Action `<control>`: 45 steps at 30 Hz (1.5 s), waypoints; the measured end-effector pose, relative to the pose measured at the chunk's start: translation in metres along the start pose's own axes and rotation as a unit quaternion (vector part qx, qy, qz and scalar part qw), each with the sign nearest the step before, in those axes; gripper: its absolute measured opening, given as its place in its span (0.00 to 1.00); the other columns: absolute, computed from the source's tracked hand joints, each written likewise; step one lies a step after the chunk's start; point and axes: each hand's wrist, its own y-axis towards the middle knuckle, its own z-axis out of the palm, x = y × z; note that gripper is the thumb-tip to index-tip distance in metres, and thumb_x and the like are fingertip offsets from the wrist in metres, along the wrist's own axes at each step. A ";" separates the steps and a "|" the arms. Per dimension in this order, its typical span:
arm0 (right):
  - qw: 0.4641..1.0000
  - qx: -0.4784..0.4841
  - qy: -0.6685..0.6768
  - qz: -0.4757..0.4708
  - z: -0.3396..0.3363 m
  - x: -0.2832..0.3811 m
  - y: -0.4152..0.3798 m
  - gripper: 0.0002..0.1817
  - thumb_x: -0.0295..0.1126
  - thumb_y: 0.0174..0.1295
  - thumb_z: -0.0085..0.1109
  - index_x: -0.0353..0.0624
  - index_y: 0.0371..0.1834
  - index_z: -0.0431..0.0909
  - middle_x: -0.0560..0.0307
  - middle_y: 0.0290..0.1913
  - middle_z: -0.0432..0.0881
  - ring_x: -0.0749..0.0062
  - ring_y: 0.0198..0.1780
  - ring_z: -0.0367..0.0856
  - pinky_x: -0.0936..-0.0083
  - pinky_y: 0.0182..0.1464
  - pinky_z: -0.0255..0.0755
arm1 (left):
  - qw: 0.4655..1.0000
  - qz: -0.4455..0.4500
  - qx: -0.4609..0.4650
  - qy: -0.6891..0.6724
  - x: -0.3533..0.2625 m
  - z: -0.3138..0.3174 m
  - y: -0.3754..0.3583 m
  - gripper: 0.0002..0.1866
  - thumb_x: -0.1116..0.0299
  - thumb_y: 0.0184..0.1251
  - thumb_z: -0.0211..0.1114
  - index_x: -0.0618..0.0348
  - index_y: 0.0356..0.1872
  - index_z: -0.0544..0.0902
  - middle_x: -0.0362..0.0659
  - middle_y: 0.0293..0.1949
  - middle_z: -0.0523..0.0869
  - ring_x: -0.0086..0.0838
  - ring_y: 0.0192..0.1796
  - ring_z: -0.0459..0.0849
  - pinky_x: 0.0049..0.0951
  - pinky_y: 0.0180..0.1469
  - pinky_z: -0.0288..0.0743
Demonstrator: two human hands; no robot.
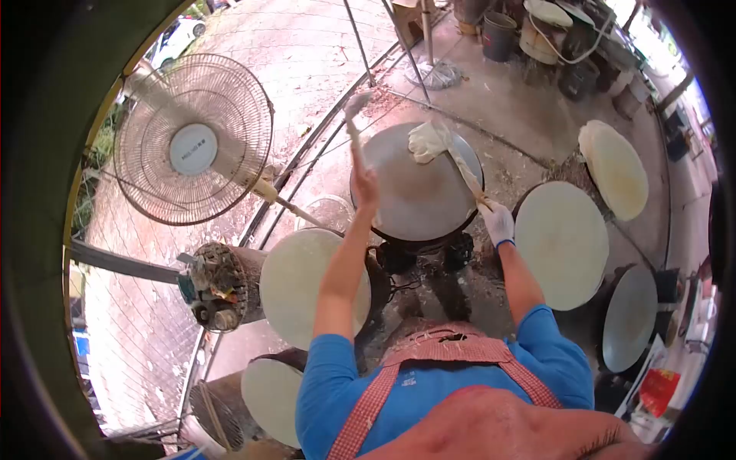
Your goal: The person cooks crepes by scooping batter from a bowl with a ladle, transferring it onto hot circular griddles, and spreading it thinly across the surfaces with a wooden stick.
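Observation:
My bare left hand [366,188] is closed round the handle of a scraper-like tool [356,123], raised at the left rim of a round griddle [406,192]. The tool's pale head is blurred. My right hand [498,223], in a white glove, grips a wooden stick [468,175] that slants over the griddle's right side. At the stick's far end a soft, pale, dough-like lump [429,142] sits at the back of the griddle. The griddle's surface is grey with a browner patch in the middle.
Pale round sheets lie on griddles to the right [562,245], left [307,287] and lower left [272,399]. A bare griddle [630,318] and a pale oval sheet [617,169] are farther right. A caged fan [193,138] stands at left. Buckets [543,38] stand at the back.

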 end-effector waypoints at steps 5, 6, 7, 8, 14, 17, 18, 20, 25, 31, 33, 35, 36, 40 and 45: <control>0.996 0.072 0.003 -0.044 0.065 0.019 0.032 0.18 0.44 0.50 0.54 0.45 0.40 0.81 0.46 0.36 0.81 0.58 0.37 0.80 0.71 0.41 0.70 | 0.932 -0.251 0.098 -0.243 0.079 -0.063 -0.090 0.34 0.69 0.57 0.53 0.54 0.67 0.54 0.50 0.57 0.64 0.38 0.56 0.68 0.32 0.53 0.64; 0.994 0.038 -0.055 -0.089 0.057 0.014 0.041 0.18 0.45 0.50 0.53 0.47 0.39 0.81 0.46 0.36 0.81 0.55 0.38 0.79 0.70 0.41 0.70 | 0.849 -0.420 0.108 -0.301 0.077 -0.085 -0.121 0.33 0.59 0.60 0.50 0.57 0.66 0.55 0.47 0.52 0.63 0.34 0.53 0.66 0.31 0.50 0.62; 0.985 -0.005 -0.119 -0.122 0.041 0.003 0.038 0.18 0.46 0.50 0.52 0.48 0.37 0.81 0.45 0.36 0.80 0.52 0.38 0.78 0.68 0.42 0.71 | 0.753 -0.562 0.092 -0.329 0.074 -0.106 -0.150 0.34 0.49 0.63 0.47 0.59 0.65 0.56 0.45 0.47 0.62 0.30 0.50 0.63 0.31 0.47 0.60; 0.994 -0.015 -0.102 -0.029 0.018 0.002 0.021 0.18 0.45 0.50 0.53 0.48 0.38 0.82 0.48 0.38 0.81 0.55 0.39 0.79 0.70 0.44 0.71 | 0.733 -0.592 0.065 -0.329 0.106 -0.133 -0.182 0.40 0.37 0.63 0.38 0.61 0.64 0.59 0.39 0.24 0.75 0.26 0.29 0.76 0.29 0.27 0.71; 0.986 0.021 0.148 0.074 0.085 0.014 -0.018 0.19 0.41 0.48 0.59 0.43 0.41 0.81 0.54 0.38 0.84 0.73 0.37 0.79 0.75 0.46 0.70 | 0.711 -0.548 0.075 -0.435 0.073 -0.205 -0.243 0.27 0.66 0.66 0.51 0.31 0.62 0.51 0.34 0.13 0.60 0.19 0.09 0.59 0.19 0.06 0.55; 0.991 0.108 0.058 0.056 0.031 0.027 -0.003 0.19 0.39 0.50 0.57 0.43 0.44 0.80 0.56 0.37 0.84 0.74 0.38 0.79 0.76 0.46 0.71 | 0.719 -0.538 0.037 -0.439 0.056 -0.233 -0.248 0.32 0.72 0.65 0.51 0.25 0.63 0.48 0.34 0.13 0.61 0.19 0.08 0.59 0.18 0.06 0.55; 0.994 0.078 0.050 0.054 -0.004 0.036 -0.009 0.18 0.37 0.52 0.56 0.42 0.45 0.80 0.56 0.38 0.83 0.76 0.40 0.79 0.78 0.47 0.71 | 0.749 -0.525 0.033 -0.403 0.049 -0.240 -0.247 0.32 0.72 0.65 0.50 0.25 0.63 0.48 0.35 0.13 0.61 0.19 0.08 0.59 0.18 0.06 0.55; 0.958 -0.008 0.286 0.024 0.015 -0.024 0.007 0.17 0.37 0.53 0.56 0.41 0.44 0.81 0.54 0.35 0.84 0.76 0.33 0.81 0.80 0.37 0.73 | 0.740 -0.510 0.013 -0.438 0.051 -0.247 -0.253 0.29 0.72 0.65 0.51 0.28 0.60 0.51 0.34 0.13 0.60 0.19 0.08 0.59 0.18 0.06 0.55; 0.887 0.192 0.313 0.278 0.049 0.045 -0.015 0.09 0.35 0.51 0.61 0.44 0.32 0.81 0.65 0.14 0.70 0.81 0.11 0.62 0.82 0.11 0.51 | 0.722 -0.507 0.057 -0.468 0.035 -0.227 -0.256 0.21 0.71 0.66 0.51 0.33 0.55 0.57 0.34 0.13 0.60 0.20 0.08 0.60 0.18 0.05 0.54; 0.932 0.140 0.260 0.209 -0.004 0.008 0.048 0.09 0.35 0.53 0.60 0.46 0.36 0.82 0.66 0.13 0.68 0.82 0.09 0.59 0.81 0.10 0.49 | 0.732 -0.500 0.037 -0.461 0.014 -0.212 -0.282 0.20 0.70 0.65 0.52 0.40 0.54 0.57 0.35 0.12 0.58 0.19 0.07 0.57 0.20 0.04 0.52; 0.918 0.142 0.270 0.252 0.003 0.017 0.043 0.09 0.34 0.53 0.60 0.45 0.35 0.82 0.66 0.13 0.68 0.82 0.08 0.58 0.81 0.10 0.48 | 0.677 -0.528 0.034 -0.512 0.012 -0.199 -0.281 0.16 0.70 0.65 0.52 0.44 0.50 0.59 0.34 0.12 0.58 0.18 0.06 0.55 0.19 0.05 0.50; 0.873 0.280 0.287 0.276 0.014 0.023 0.037 0.07 0.34 0.53 0.60 0.46 0.33 0.82 0.65 0.13 0.70 0.83 0.09 0.60 0.81 0.09 0.48 | 0.686 -0.540 0.025 -0.487 0.003 -0.192 -0.280 0.14 0.70 0.66 0.52 0.44 0.48 0.59 0.34 0.12 0.58 0.17 0.07 0.55 0.18 0.05 0.49; 0.871 0.286 0.286 0.278 0.009 0.013 0.042 0.07 0.34 0.53 0.60 0.46 0.33 0.82 0.65 0.13 0.70 0.83 0.09 0.60 0.81 0.09 0.48 | 0.693 -0.550 0.020 -0.465 -0.003 -0.190 -0.281 0.13 0.70 0.66 0.51 0.45 0.47 0.60 0.34 0.12 0.58 0.17 0.07 0.55 0.18 0.05 0.48; 0.910 0.260 0.253 0.199 -0.022 -0.011 0.092 0.13 0.34 0.53 0.60 0.42 0.41 0.81 0.65 0.13 0.70 0.84 0.08 0.59 0.82 0.10 0.49 | 0.709 -0.549 0.016 -0.443 -0.032 -0.196 -0.288 0.12 0.69 0.66 0.51 0.45 0.47 0.60 0.33 0.12 0.58 0.16 0.07 0.55 0.17 0.05 0.49; 0.895 0.329 0.207 0.218 -0.007 0.012 0.096 0.16 0.35 0.53 0.61 0.41 0.44 0.80 0.65 0.16 0.74 0.86 0.11 0.62 0.84 0.11 0.52 | 0.659 -0.581 -0.032 -0.477 -0.033 -0.184 -0.296 0.13 0.67 0.67 0.52 0.44 0.49 0.60 0.33 0.12 0.58 0.16 0.08 0.56 0.16 0.06 0.49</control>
